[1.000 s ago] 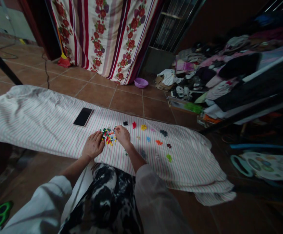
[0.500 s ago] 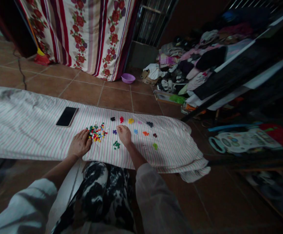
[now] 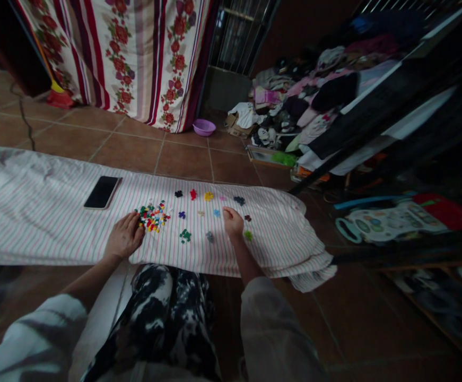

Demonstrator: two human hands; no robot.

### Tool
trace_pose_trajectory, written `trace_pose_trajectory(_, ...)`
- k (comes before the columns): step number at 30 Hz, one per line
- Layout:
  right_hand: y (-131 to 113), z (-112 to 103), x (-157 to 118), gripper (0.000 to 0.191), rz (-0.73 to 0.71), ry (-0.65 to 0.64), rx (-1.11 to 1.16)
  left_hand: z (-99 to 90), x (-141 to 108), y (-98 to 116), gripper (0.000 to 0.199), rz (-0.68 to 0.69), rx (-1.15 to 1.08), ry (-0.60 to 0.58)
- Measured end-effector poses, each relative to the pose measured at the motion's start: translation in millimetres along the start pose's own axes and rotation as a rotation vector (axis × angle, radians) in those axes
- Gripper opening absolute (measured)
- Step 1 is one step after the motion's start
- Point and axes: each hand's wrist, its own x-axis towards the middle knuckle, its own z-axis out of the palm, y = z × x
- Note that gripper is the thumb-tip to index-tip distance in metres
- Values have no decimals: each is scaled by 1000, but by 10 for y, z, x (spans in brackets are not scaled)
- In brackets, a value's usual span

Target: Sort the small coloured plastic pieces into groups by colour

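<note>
My left hand (image 3: 125, 236) lies flat on the striped cloth (image 3: 51, 228), fingertips at the left edge of a mixed pile of tiny coloured pieces (image 3: 154, 216). Out to the right, my right hand (image 3: 234, 223) is closed in a pinch just beside the light blue pieces (image 3: 216, 213); whatever is between its fingertips is too small to make out. Sorted little heaps lie around it: black (image 3: 179, 194), red (image 3: 193, 194), yellow (image 3: 208, 196), dark grey (image 3: 239, 200), brown (image 3: 247, 218), lime green (image 3: 247, 235), grey (image 3: 209, 236), dark green (image 3: 185, 235) and purple (image 3: 182, 215). The orange heap is hidden by my right hand.
A phone (image 3: 102, 192) rests on the cloth left of the mixed pile. Beyond the table, a purple basin (image 3: 204, 127) stands on the tiled floor by a floral curtain (image 3: 147, 63). Heaped clothes (image 3: 294, 101) and a dark metal frame (image 3: 314, 178) are at the right.
My right hand has moved right, from beside the purple pieces to past the light blue ones, uncovering the beige and grey heaps. My left hand stays by the mixed pile. The view has shifted slightly.
</note>
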Motion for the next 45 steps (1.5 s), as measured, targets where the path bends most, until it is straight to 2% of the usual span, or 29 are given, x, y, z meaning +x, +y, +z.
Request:
trace_pose_trajectory(6,304,-346,74,34,90,63,-113,-1,5,-4,47,-1,4,-11)
trace_pose_trajectory(13,510,-664,176,40,247,101,-313,-11,0,-6,46,10,-18,-13)
trace_pose_trajectory(20,622,-816,300,38,354,102,-407,-23,9,10,46,-7,-2,-16)
trace_pose_trajectory(24,609,-827,363,35,412,29,-436,-7,7,2,46,-7,20,-6)
trace_pose_trajectory(30,601,-790,404,33,371,-58,-366,-1,2,-18,44,31,13,6)
trace_pose_trajectory(37,591,-769,417,35,305,-102,-406,4,-4,-25,42,52,15,1)
trace_pose_trajectory(45,581,-693,395,30,62,-128,-442,1,3,3,49,-34,-24,-21)
